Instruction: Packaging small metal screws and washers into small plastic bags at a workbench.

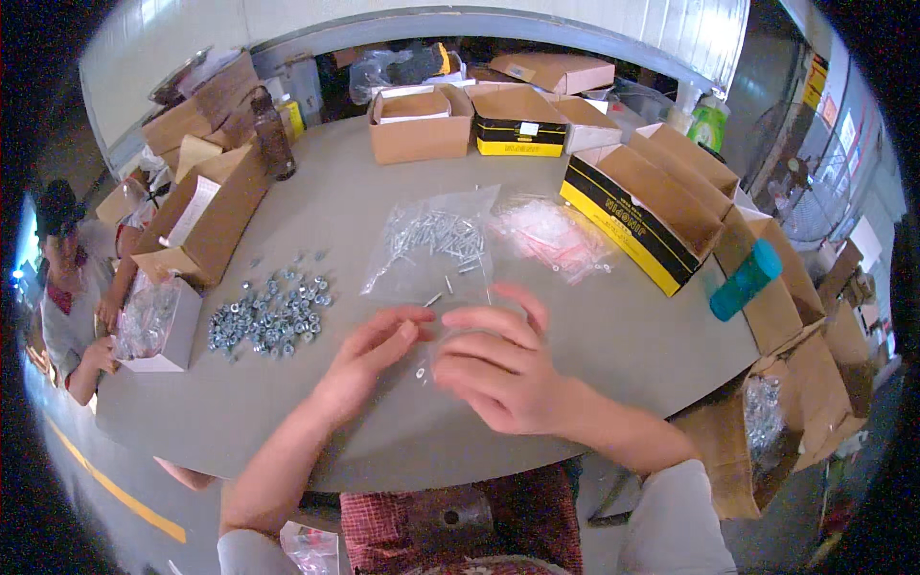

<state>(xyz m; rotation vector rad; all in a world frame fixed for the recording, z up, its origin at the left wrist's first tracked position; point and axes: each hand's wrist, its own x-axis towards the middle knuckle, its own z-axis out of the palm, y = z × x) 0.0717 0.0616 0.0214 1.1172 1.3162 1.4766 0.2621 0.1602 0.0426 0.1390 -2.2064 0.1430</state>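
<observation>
Pinched between the fingers of both hands is a small clear plastic bag [460,350], held just above the grey table [613,335]. At the far left of the table a person in a cap [67,278] is seen beside a white box [158,331]. A pile of metal nuts [273,316] lies left of the bag. The left hand [369,359] has its fingers stretched to the bag's edge; the right hand [503,369] is curled around it. Beyond the bag lies a bag of screws [436,240], and to its right a teal bottle [746,280].

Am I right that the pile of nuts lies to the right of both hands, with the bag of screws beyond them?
Not quite: the head view shows the nuts to the left of the hands. The bag of screws does lie beyond them.
</observation>
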